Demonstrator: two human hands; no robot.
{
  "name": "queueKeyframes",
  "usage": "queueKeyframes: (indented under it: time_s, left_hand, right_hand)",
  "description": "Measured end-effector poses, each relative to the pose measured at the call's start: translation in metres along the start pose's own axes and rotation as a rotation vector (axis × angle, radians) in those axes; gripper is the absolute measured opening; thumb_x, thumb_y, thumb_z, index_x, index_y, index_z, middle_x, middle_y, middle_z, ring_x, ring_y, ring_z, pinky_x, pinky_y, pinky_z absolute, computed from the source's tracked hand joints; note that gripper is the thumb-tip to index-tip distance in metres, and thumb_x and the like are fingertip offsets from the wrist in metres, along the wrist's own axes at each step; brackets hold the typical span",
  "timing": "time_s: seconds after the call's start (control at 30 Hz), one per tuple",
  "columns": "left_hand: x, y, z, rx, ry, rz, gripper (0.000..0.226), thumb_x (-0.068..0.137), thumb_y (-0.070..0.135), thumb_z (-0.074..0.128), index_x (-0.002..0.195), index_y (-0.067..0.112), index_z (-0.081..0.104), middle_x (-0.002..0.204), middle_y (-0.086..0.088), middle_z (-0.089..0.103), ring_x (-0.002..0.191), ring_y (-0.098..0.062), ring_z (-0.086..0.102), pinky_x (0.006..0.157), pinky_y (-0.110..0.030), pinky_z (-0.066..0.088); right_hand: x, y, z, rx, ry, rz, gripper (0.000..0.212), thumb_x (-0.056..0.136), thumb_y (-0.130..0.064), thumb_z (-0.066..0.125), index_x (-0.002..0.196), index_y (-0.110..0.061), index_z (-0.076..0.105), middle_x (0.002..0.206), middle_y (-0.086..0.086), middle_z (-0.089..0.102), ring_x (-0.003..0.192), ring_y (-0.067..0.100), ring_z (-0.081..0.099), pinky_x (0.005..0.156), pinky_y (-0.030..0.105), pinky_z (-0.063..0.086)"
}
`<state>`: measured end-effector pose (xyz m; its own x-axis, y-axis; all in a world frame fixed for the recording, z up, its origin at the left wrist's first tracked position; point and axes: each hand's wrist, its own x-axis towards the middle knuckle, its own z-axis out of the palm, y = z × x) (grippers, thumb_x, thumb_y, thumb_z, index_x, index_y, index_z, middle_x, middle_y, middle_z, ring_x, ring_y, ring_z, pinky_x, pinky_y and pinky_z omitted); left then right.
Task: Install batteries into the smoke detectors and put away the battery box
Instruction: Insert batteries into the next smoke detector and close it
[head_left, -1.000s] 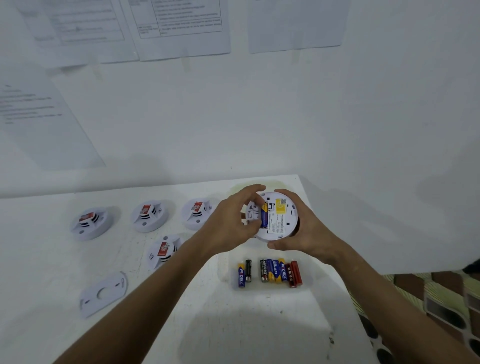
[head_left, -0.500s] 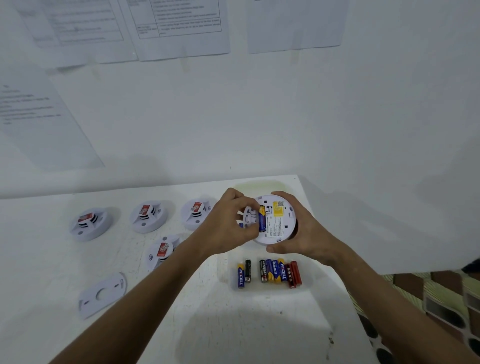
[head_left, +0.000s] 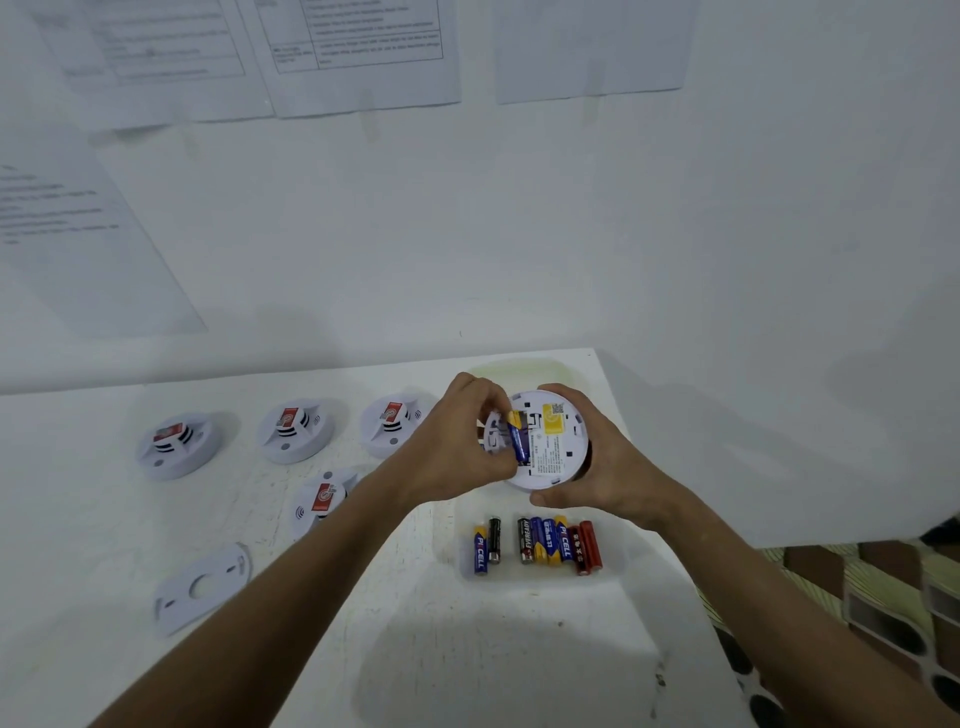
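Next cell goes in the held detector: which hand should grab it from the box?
Left. Right hand cradles the detector; left hand only fingers the seated battery and can drop to the battery box.

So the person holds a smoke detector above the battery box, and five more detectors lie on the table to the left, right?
Not quite: the head view shows four detectors on the table to the left, not five. The rest holds: the held smoke detector is above the battery box.

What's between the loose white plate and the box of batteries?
In the head view, the person's left forearm crosses above the table between the mounting plate and the battery box.
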<state>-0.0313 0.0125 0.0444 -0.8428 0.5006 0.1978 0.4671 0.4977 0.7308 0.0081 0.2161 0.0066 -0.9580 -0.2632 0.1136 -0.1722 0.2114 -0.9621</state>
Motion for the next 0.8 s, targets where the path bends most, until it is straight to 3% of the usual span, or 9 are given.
queueKeyframes:
  time_s: [0.1,0.23,0.3,0.4,0.5,0.6,0.67,0.8]
  left_hand:
    - [0.000,0.002,-0.001,-0.044,0.054,-0.002,0.036,0.074,0.015,0.077,0.089,0.032,0.048,0.104,0.004,0.047,0.098,-0.007,0.054,0.081,-0.024,0.054]
    - [0.004,0.004,-0.003,0.058,0.146,0.070,0.021,0.081,0.023,0.075,0.088,0.025,0.055,0.097,0.012,0.053,0.092,0.001,0.050,0.076,-0.002,0.037]
    - [0.005,0.004,-0.002,0.044,0.117,0.060,0.017,0.085,0.026,0.071,0.088,0.027,0.055,0.092,0.017,0.058,0.088,0.000,0.053,0.071,-0.004,0.039]
    - [0.010,0.007,0.001,-0.089,0.121,0.053,0.018,0.084,0.017,0.073,0.093,0.021,0.058,0.086,0.011,0.065,0.080,-0.001,0.061,0.069,-0.007,0.044]
    - [0.024,0.010,-0.002,-0.260,0.248,-0.017,0.022,0.082,0.011,0.075,0.100,0.016,0.063,0.085,0.007,0.069,0.075,0.000,0.064,0.070,-0.013,0.051]
    - [0.038,-0.004,-0.002,-0.238,0.322,-0.122,0.017,0.081,0.013,0.075,0.097,0.012,0.070,0.084,0.001,0.071,0.074,-0.008,0.068,0.073,-0.025,0.057]
    - [0.045,-0.018,0.005,-0.106,0.241,-0.231,0.017,0.082,0.018,0.075,0.098,0.014,0.071,0.087,-0.004,0.073,0.071,-0.017,0.069,0.069,-0.035,0.060]
    - [0.056,-0.034,0.023,0.152,-0.048,-0.340,0.022,0.081,0.022,0.075,0.100,0.014,0.071,0.091,-0.004,0.072,0.060,-0.008,0.061,0.049,-0.018,0.048]
  right_hand:
    - [0.003,-0.001,0.001,0.027,0.013,0.001,0.099,0.058,0.001,0.087,0.141,-0.020,0.038,0.126,-0.008,0.056,0.118,0.012,0.057,0.083,0.029,0.057]
    - [0.005,0.001,0.001,0.021,0.021,0.006,0.097,0.059,0.004,0.087,0.140,-0.020,0.039,0.125,-0.010,0.056,0.116,0.010,0.056,0.086,0.030,0.056]
    - [0.005,0.002,0.001,0.018,0.034,-0.004,0.097,0.059,0.001,0.088,0.140,-0.019,0.039,0.127,-0.005,0.055,0.118,0.013,0.056,0.089,0.032,0.056]
    - [0.004,0.003,-0.004,0.027,0.054,-0.005,0.098,0.058,0.000,0.088,0.140,-0.019,0.039,0.129,0.000,0.054,0.118,0.014,0.056,0.086,0.031,0.057]
    - [0.000,0.004,-0.017,0.032,0.085,0.002,0.098,0.059,0.007,0.088,0.140,-0.021,0.040,0.129,0.001,0.055,0.118,0.013,0.056,0.084,0.029,0.057]
    - [-0.010,0.007,-0.033,0.016,0.123,0.022,0.097,0.058,0.004,0.090,0.136,-0.028,0.043,0.127,-0.007,0.057,0.118,0.006,0.057,0.085,0.027,0.056]
    - [-0.017,0.009,-0.042,0.001,0.139,0.039,0.096,0.055,-0.004,0.090,0.136,-0.029,0.044,0.126,-0.010,0.058,0.118,0.006,0.056,0.087,0.028,0.056]
    - [-0.025,0.013,-0.051,-0.005,0.160,0.054,0.098,0.054,-0.007,0.091,0.137,-0.027,0.044,0.126,-0.010,0.058,0.120,0.010,0.056,0.089,0.031,0.057]
